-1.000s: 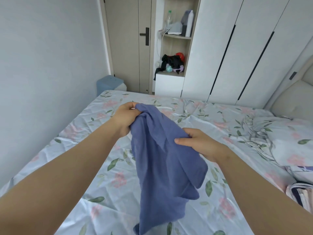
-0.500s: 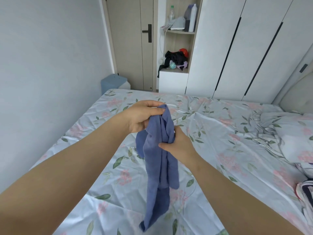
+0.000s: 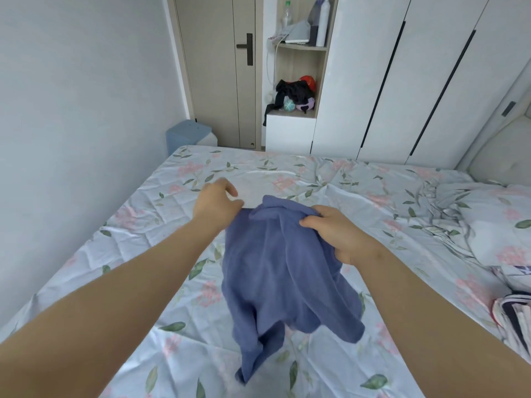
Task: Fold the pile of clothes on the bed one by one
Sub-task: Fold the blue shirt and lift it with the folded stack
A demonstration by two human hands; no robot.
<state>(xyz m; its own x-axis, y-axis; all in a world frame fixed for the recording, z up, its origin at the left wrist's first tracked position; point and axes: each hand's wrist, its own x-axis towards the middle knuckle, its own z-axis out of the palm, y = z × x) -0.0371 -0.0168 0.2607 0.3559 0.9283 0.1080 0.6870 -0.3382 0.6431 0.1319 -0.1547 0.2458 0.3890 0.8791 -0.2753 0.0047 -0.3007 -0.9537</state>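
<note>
A blue garment hangs above the bed, bunched along its top edge and trailing down toward the sheet. My right hand grips the top right of the garment, with the fingers curled into the fabric. My left hand is at the garment's top left corner and holds it by the thumb side. The lower fingers of that hand are hidden and the hand is blurred. At the right edge of the bed lies a striped piece of clothing, partly cut off by the frame.
The floral sheet is wrinkled. A pillow lies at the right by the padded headboard. A white wardrobe, an open shelf with dark clothes, a door and a blue bin stand beyond the bed's far edge.
My hands were close together on a narrow hanging bundle. They have moved apart, and the garment is now spread wider between them. My right hand has shifted right and now grips the top edge.
</note>
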